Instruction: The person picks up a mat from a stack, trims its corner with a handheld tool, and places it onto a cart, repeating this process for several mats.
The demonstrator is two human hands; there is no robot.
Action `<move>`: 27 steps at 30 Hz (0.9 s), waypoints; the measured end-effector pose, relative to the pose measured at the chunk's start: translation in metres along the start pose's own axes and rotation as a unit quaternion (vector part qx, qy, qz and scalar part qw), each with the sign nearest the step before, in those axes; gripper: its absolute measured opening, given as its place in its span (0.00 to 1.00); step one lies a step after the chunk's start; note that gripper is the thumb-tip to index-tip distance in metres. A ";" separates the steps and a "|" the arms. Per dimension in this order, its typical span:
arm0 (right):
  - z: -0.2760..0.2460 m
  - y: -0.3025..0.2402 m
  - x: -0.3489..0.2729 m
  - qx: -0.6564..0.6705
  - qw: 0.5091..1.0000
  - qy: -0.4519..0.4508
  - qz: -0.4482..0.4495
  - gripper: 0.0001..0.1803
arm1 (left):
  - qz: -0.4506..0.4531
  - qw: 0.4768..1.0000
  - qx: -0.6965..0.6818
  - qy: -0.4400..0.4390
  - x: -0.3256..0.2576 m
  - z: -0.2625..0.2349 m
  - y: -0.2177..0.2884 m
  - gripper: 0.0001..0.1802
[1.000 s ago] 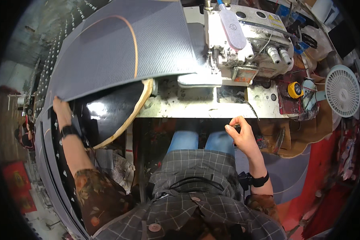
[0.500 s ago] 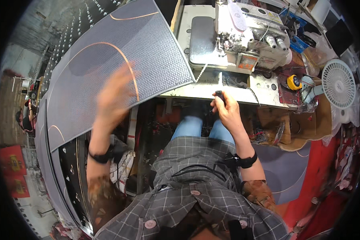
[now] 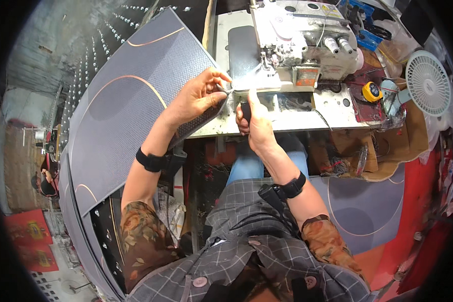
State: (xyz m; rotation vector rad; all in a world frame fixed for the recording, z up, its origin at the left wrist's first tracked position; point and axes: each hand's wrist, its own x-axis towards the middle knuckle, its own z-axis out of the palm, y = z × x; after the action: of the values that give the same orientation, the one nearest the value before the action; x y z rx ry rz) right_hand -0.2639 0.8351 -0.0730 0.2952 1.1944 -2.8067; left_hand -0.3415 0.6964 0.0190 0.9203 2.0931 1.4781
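Pinching the corner of the grey mat [image 3: 118, 113] left of the sewing machine [image 3: 307, 45], my left hand [image 3: 194, 99] has crossed from mid-mat; my right hand [image 3: 260, 125], now nearer it, grips a black tool [image 3: 245, 111].

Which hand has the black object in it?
The right hand, curled around the black object. The left hand instead pinches the grey mat near its corner.

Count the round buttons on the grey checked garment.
3 in view on the garment: the left button low down, the middle button higher up, the right button low down. Folds may hide more.
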 end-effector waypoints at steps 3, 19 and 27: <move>0.017 0.000 0.009 0.025 1.000 -0.004 0.001 0.26 | 0.040 0.996 0.078 -0.004 -0.003 -0.005 -0.006 0.09; 0.034 0.003 0.015 0.084 0.996 0.017 -0.002 0.18 | 0.024 1.000 0.004 -0.004 -0.003 -0.007 -0.009 0.04; 0.028 0.005 0.018 0.006 0.999 -0.019 -0.048 0.12 | 0.023 1.000 -0.016 -0.008 -0.004 -0.008 -0.011 0.04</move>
State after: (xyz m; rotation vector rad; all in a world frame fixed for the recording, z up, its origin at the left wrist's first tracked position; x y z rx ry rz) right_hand -0.2846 0.8114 -0.0608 0.1889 1.2159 -2.8884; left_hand -0.3471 0.6864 0.0116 0.9718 2.0443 1.5179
